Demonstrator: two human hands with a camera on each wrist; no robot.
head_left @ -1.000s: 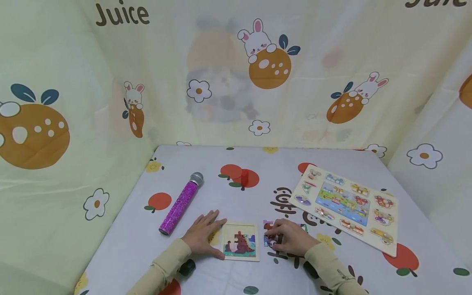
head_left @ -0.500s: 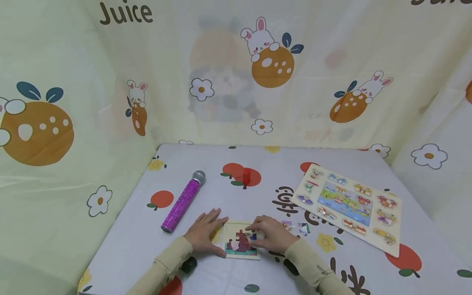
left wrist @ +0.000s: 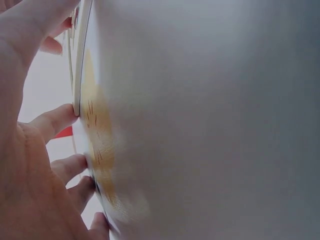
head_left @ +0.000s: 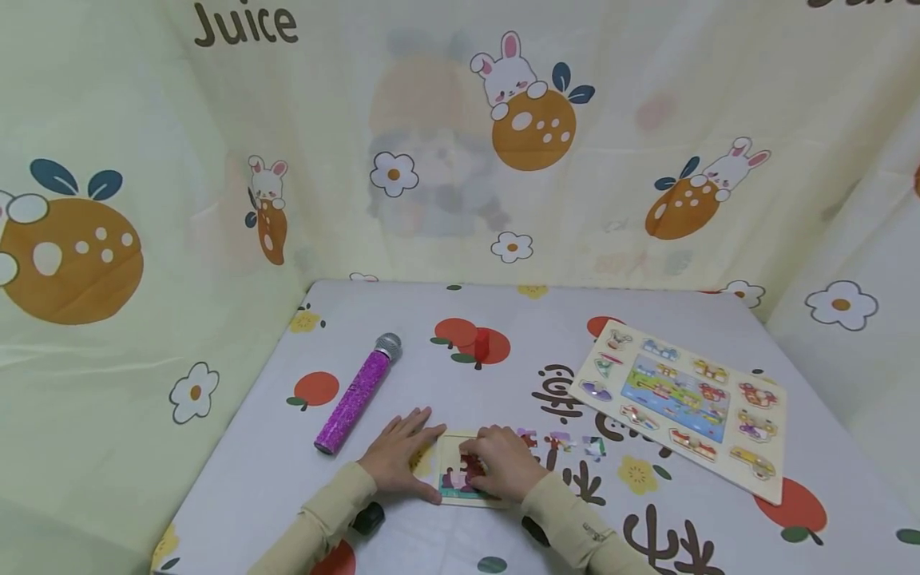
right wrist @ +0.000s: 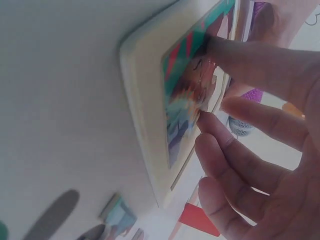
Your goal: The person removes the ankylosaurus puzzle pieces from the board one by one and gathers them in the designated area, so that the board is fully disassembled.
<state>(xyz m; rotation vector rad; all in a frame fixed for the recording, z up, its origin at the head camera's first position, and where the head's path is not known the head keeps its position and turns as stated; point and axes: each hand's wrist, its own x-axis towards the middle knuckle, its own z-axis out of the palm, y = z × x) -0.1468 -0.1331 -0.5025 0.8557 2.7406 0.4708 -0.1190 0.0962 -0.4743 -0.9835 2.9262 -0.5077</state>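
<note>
A small wooden puzzle tray lies flat, partly filled with a brown animal picture. My left hand is spread at its left side; thumb and index finger touch the tray's edge, other fingers rest on the cloth. My right hand is over the tray, thumb and fingers bent down onto the picture. It pinches a puzzle piece low against the tray; the fingers hide much of it. Beyond the right hand lie loose puzzle pieces on the cloth.
A glittery purple microphone lies to the left. At right is a larger wooden knob puzzle board. A small red object stands farther back. Patterned curtains enclose the table's back and sides.
My right hand has moved left from the loose pieces onto the tray, then farther left across it, uncovering the remaining loose pieces. My left hand keeps its place at the tray's edge.
</note>
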